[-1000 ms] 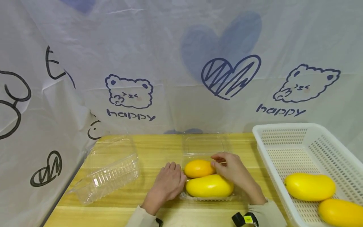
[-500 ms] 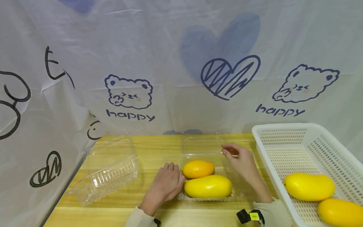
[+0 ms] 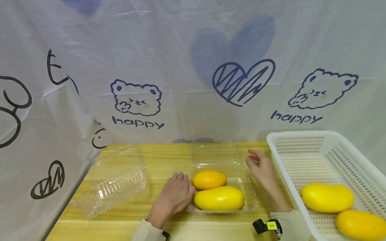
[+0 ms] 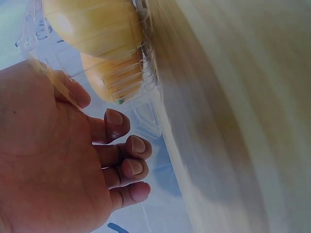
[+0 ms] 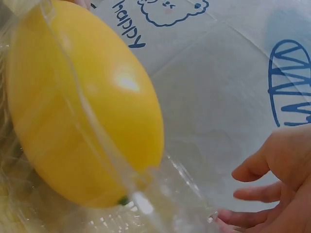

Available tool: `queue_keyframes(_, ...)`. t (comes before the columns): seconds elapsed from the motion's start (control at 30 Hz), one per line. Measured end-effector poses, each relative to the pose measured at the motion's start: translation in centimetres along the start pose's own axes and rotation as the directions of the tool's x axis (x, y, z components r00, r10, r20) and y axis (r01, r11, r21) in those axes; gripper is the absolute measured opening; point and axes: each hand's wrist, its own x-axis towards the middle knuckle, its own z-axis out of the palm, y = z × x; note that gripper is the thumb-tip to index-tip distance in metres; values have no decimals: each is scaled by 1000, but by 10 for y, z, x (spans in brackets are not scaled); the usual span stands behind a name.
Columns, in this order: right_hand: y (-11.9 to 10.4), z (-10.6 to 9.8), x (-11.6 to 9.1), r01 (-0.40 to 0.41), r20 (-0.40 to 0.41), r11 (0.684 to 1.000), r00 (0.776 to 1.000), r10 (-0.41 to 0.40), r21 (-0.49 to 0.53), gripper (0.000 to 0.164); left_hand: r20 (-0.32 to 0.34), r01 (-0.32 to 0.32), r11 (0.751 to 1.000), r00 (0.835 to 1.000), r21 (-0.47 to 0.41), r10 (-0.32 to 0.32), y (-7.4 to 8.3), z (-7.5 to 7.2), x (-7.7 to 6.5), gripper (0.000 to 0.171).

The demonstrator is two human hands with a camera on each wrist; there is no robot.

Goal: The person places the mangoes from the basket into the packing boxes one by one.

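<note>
Two yellow mangoes lie in a clear plastic clamshell box [image 3: 248,204]: a smaller orange-yellow mango [image 3: 209,179] behind and a larger yellow mango [image 3: 219,198] in front. The box lid [image 3: 215,154] stands folded back. My left hand [image 3: 175,194] rests at the box's left side, its thumb against the plastic rim in the left wrist view and its fingers loosely bent. My right hand [image 3: 261,170] hovers just right of the box, fingers relaxed with nothing between them. A large mango [image 5: 92,107] behind clear plastic fills the left of the right wrist view.
A white perforated basket [image 3: 283,160] at the right holds a yellow mango [image 3: 327,197] and an orange-yellow mango [image 3: 360,224]. Left of the hands, another clear plastic box [image 3: 120,187] lies with its lid raised. A printed cloth [image 3: 193,110] hangs behind the wooden table [image 3: 169,157].
My right hand has let go of the smaller mango and moved right, away from it and past the box's right edge. The left hand has stayed at the box's left side.
</note>
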Motion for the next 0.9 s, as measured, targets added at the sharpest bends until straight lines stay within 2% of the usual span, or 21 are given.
queue_keyframes(0.2, 5, 1, 2, -94, 100, 995, 991, 91, 26, 57, -5, -3, 1000, 1000, 6, 3, 0, 0, 0, 31)
queue_keyframes(0.3, 10, 2, 3, -165, 147, 980, 978, 147, 115, 60, -15, -5, 1000, 1000, 5, 5, 0, -1, -1, 30)
queue_keyframes(0.47, 19, 7, 7, -250, 192, 922, 961, 199, 297, 62, -17, -10, 1000, 1000, 2, 10, 1, -1, -1, 29)
queue_keyframes(0.63, 24, 14, 10, -288, 233, 842, 952, 199, 457, 60, -4, -12, 1000, 1000, 8, 12, -1, -1, 0, 30)
queue_keyframes(0.77, 28, 18, 11, -317, 266, 785, 943, 200, 532, 59, 6, -19, 1000, 1000, 14, 19, -1, -2, 0, 30)
queue_keyframes(0.9, 30, 18, 11, -327, 287, 758, 939, 191, 564, 57, 4, -25, 999, 1000, 23, 25, -1, -2, -1, 30)
